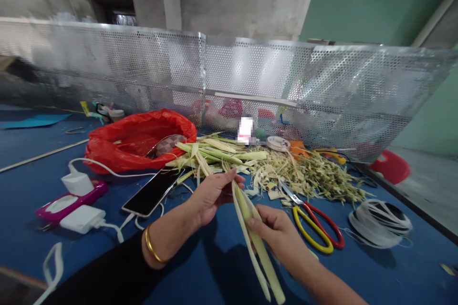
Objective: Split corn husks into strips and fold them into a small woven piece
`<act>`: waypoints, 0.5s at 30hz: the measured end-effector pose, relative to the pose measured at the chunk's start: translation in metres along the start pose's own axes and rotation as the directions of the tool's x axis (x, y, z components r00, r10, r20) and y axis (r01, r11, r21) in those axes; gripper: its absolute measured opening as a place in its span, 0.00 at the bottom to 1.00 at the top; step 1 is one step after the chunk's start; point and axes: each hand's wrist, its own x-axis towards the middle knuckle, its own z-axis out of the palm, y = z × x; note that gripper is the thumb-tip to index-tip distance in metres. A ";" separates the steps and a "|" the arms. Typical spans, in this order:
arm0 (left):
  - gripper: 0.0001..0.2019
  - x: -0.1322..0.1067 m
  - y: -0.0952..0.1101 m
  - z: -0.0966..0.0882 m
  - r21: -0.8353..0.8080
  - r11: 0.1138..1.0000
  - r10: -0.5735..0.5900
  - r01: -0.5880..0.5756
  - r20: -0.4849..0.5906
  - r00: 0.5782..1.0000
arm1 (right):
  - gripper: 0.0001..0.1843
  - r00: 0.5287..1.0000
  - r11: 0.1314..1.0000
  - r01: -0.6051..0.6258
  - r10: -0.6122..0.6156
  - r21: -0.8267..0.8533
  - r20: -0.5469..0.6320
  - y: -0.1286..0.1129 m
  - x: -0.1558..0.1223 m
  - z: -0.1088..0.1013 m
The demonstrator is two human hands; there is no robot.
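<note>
Between my hands is a bunch of long pale-green leaves (263,257) that look like corn husk, split into strips toward the lower end. My left hand (214,194), with a gold bangle at the wrist, pinches the upper end between thumb and fingers. Lower down, my right hand (274,228) is closed around the middle of the leaves, thumb on top. Just beyond my hands lies a pile of similar pale-green leaves (222,152). Scissors (313,224) with one yellow and one red handle lie to the right of my right hand, blades slightly apart.
A red plastic bag (139,126) sits at left behind a phone (153,193) on a cable. Chargers and a purple power strip (88,194) are nearer. Dried trimmings (318,174) and a white spool of line (381,224) lie right. A perforated metal screen (153,66) edges the blue table.
</note>
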 end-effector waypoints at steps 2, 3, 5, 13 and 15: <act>0.21 0.000 -0.002 0.000 0.082 0.995 0.062 -0.061 -0.016 0.998 | 0.22 0.997 0.992 -0.049 0.056 0.116 -0.060 -0.004 -0.001 -0.001; 0.22 0.000 -0.003 0.000 0.157 0.981 0.127 -0.118 -0.048 0.991 | 0.21 0.992 0.986 -0.059 0.076 0.158 -0.100 -0.004 -0.001 -0.002; 0.20 -0.001 -0.004 0.000 0.351 0.900 0.309 -0.258 -0.098 0.946 | 0.20 0.982 0.975 -0.069 0.104 0.213 -0.156 -0.004 0.000 -0.005; 0.21 0.000 -0.004 -0.002 0.565 0.658 0.480 -0.497 0.192 0.856 | 0.18 0.986 0.962 -0.142 0.157 0.233 -0.049 -0.007 -0.001 -0.006; 0.19 0.003 -0.003 -0.002 0.463 0.809 0.336 -0.361 0.139 0.932 | 0.19 0.991 0.968 -0.126 0.131 0.215 -0.010 -0.010 -0.003 -0.007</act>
